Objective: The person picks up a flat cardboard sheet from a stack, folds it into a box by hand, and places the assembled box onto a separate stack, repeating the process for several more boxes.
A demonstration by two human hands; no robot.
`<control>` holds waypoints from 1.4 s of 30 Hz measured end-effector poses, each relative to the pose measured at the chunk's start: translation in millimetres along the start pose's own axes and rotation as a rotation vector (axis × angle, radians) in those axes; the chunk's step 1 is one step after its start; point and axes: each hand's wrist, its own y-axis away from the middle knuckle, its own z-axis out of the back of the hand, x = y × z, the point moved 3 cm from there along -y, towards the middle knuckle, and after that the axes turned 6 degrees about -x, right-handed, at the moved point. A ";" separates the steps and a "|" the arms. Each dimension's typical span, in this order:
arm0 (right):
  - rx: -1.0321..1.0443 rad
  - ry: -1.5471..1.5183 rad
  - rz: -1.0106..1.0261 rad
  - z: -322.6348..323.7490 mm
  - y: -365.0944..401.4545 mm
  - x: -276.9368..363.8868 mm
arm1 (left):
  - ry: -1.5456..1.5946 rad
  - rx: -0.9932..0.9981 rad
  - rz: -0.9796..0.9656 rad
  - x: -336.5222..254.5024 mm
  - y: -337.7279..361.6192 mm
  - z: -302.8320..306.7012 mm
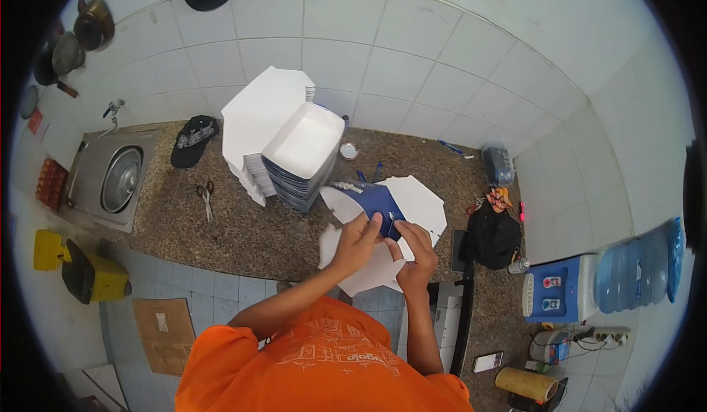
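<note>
Both hands are on a blue and white card piece [384, 200] that is partly folded, above the counter's front edge. My left hand [359, 243] pinches its near edge from the left, thumb on the blue face. Close beside it, my right hand [415, 254] grips the same edge from the right. Flat white card sheets [416, 200] lie under and behind the piece. To the left stands a tall stack of folded trays, white inside and blue outside [303, 143], against a stack of flat white sheets [261, 110].
Scissors [207, 201] and a black cap [194, 142] lie left on the granite counter [166, 206], near a sink [121, 178]. Rightward are a black bag [493, 235], a plastic container [498, 164], a water dispenser [560, 288] and a phone [488, 362].
</note>
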 end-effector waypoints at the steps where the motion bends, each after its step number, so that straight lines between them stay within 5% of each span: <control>1: 0.069 -0.057 -0.023 5.5 -2.8 1.1 | 0.026 0.050 0.005 -4.0 -6.2 0.4; 4: 0.197 -0.150 -0.031 10.0 -0.5 9.5 | 0.056 0.122 0.034 -3.5 -6.9 -2.2; 7: -0.043 0.016 -0.050 5.5 9.4 0.5 | 0.227 0.160 0.103 22.5 15.0 -19.5; 14: 0.007 -0.260 -0.163 11.0 -4.0 -13.5 | 0.188 0.409 0.161 10.2 26.1 -11.6; 15: 0.084 -0.223 -0.173 17.0 -11.1 -7.9 | -0.202 0.588 -0.089 -18.5 18.8 4.2; 19: 0.264 -0.564 -0.469 39.1 -19.3 -40.6 | -0.260 0.562 0.022 -68.6 -17.9 62.0; 21: 0.367 -0.748 -0.482 33.1 -30.2 -33.9 | -0.147 0.644 -0.225 -96.7 -18.5 57.0; 22: 0.472 -0.927 -0.487 27.4 -36.3 -30.4 | -0.086 0.797 0.075 -38.6 -25.5 62.9; 23: 0.534 -0.945 -0.284 9.9 -38.5 -49.0 | -0.017 0.939 0.377 25.8 -24.7 68.9; 25: 0.622 -0.928 -0.427 1.0 -53.9 -36.5 | 0.368 0.866 0.741 53.0 2.8 80.9; 26: 0.701 -0.908 -0.580 -6.3 -52.8 -30.2 | 0.363 0.875 0.742 47.3 5.7 83.3; 27: 0.463 -0.948 -0.595 -17.1 -42.2 -29.1 | 0.370 0.776 0.746 35.6 9.7 87.0; 28: 0.456 -0.949 -0.597 -13.7 -36.3 -33.0 | 0.378 0.673 0.747 22.9 13.9 90.1; 29: 0.380 -0.781 -0.832 -8.8 -29.7 -45.5 | 0.377 0.670 0.745 7.2 20.0 86.7; 30: 0.305 -0.603 -1.053 -6.5 -19.7 -55.6 | 0.226 0.467 0.496 -12.0 19.0 85.4; 31: 0.239 -0.576 -1.039 -12.4 -3.0 -69.1 | 0.081 0.256 0.242 -25.7 14.9 89.4; 32: 0.341 -0.561 -0.970 -9.9 3.0 -53.8 | 0.088 0.238 0.230 -26.4 12.4 93.1; 34: 0.153 -0.150 -0.322 -23.6 18.9 -33.7 | -0.141 0.204 -0.026 -25.4 11.3 101.8; 35: 0.156 -0.154 -0.328 -22.9 7.4 -29.0 | -0.027 0.232 0.108 -14.2 14.3 107.3; 36: 0.203 -0.252 -0.649 -20.3 -10.7 -28.6 | -0.031 0.236 0.116 -15.2 19.5 111.6; 37: 0.245 -0.349 -0.964 -19.0 -17.0 -30.2 | 0.378 0.282 0.299 -17.2 24.5 111.4; 38: 0.303 -0.366 -0.815 -33.7 -9.0 -47.8 | 0.790 0.320 0.478 -18.4 28.2 108.4; 39: 0.297 -0.364 -0.811 -43.5 -3.6 -57.1 | 0.749 0.380 0.370 -4.3 29.9 105.5; 40: 0.260 -0.390 -0.701 -55.6 -0.7 -59.7 | 0.358 0.201 0.441 17.3 30.4 99.5; 42: 0.195 -0.443 -0.479 -77.5 1.5 -54.4 | 0.482 0.395 0.341 5.2 34.3 86.7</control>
